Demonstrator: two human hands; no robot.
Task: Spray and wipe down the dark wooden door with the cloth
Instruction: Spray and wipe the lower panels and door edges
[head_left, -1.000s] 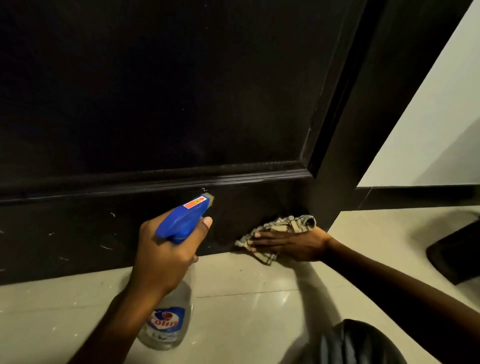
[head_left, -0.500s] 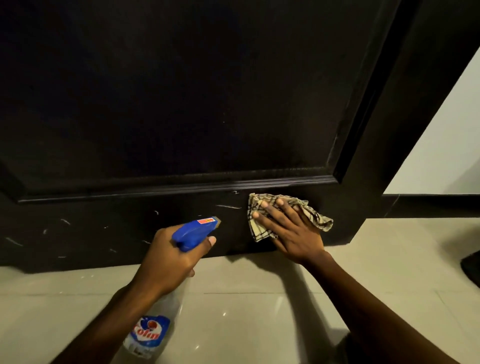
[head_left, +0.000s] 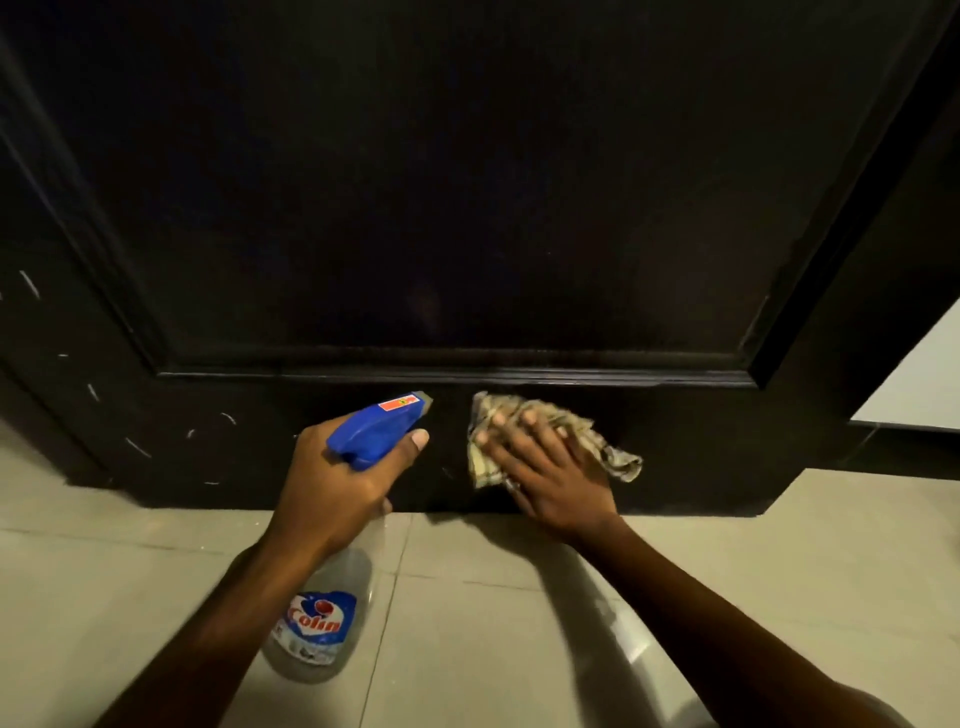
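Observation:
The dark wooden door (head_left: 415, 208) fills the upper view, with a raised panel moulding above its bottom rail. My right hand (head_left: 550, 467) presses a checked beige cloth (head_left: 618, 460) flat against the bottom rail with fingers spread and straight. My left hand (head_left: 337, 483) grips a clear spray bottle (head_left: 322, 618) by its neck, and the blue trigger head (head_left: 379, 423) points at the door just left of the cloth. White scuff marks (head_left: 137, 447) dot the rail at the left.
Pale tiled floor (head_left: 779, 561) runs below the door. A white wall (head_left: 919, 374) with a dark skirting strip stands at the right edge.
The cloth and my right hand rose from the floor corner onto the bottom rail and slid left toward the bottle. The view shifted left along the door.

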